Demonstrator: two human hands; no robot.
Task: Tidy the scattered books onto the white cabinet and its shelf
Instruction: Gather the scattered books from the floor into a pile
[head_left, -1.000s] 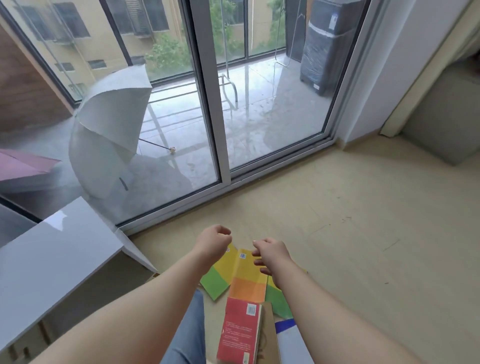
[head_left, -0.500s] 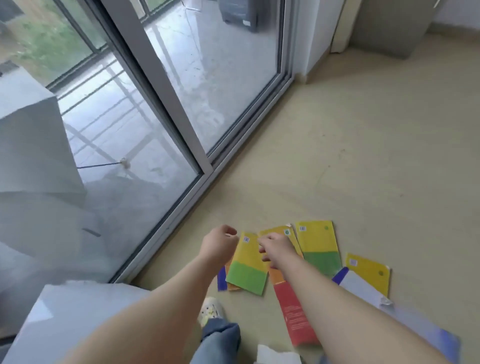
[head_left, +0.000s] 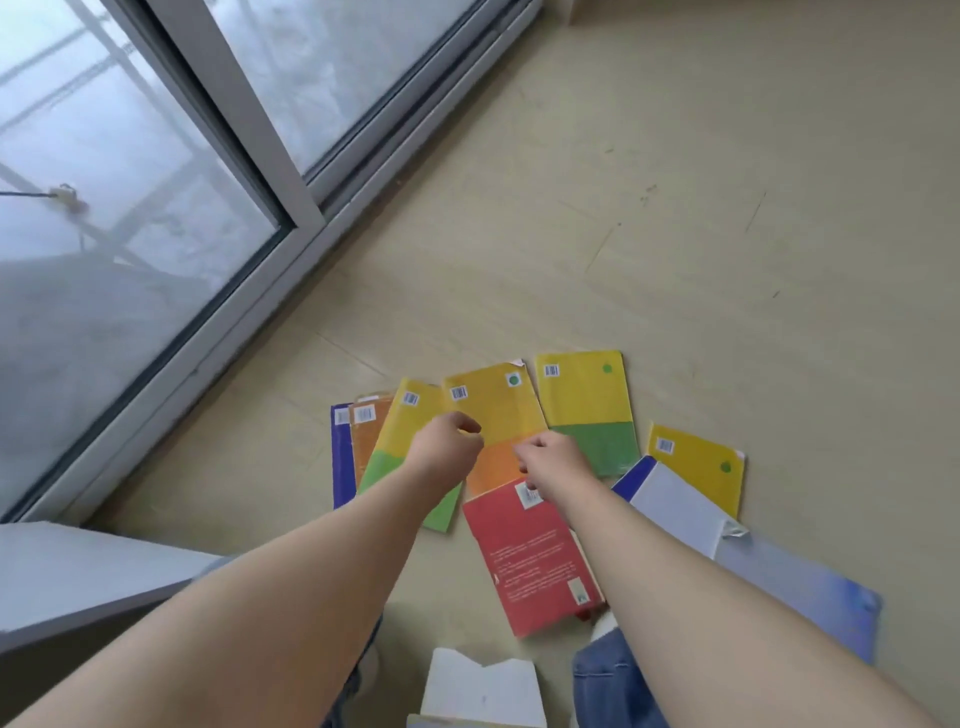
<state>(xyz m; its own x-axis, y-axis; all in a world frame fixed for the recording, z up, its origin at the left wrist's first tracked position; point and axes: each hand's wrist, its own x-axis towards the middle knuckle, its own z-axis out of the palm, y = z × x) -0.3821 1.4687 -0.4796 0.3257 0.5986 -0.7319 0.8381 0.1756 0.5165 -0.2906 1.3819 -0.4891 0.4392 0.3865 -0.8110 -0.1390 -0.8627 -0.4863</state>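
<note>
Several thin books lie fanned out on the beige floor: a yellow-and-orange book (head_left: 493, 410) in the middle, yellow-and-green books (head_left: 402, 434) (head_left: 587, 400) on either side, a yellow book (head_left: 696, 467) at right, a red book (head_left: 530, 561) nearest me, and a blue book (head_left: 340, 457) and an orange book (head_left: 366, 431) at the left. My left hand (head_left: 449, 447) hovers over the left yellow-and-green book with fingers curled, holding nothing. Over the red book's top edge is my right hand (head_left: 550, 462), also curled and holding nothing. The white cabinet's top (head_left: 78, 571) shows at lower left.
A white-and-blue book (head_left: 675, 504) and a pale lavender folder (head_left: 795, 587) lie at right. White paper or a book (head_left: 478, 691) sits by my jeans at the bottom. The sliding glass door frame (head_left: 291, 208) runs diagonally at left. Bare floor stretches beyond the books.
The view has tipped down and closer to the floor, so more books show. Both hands have kept their curled shape and stay over the middle of the fan.
</note>
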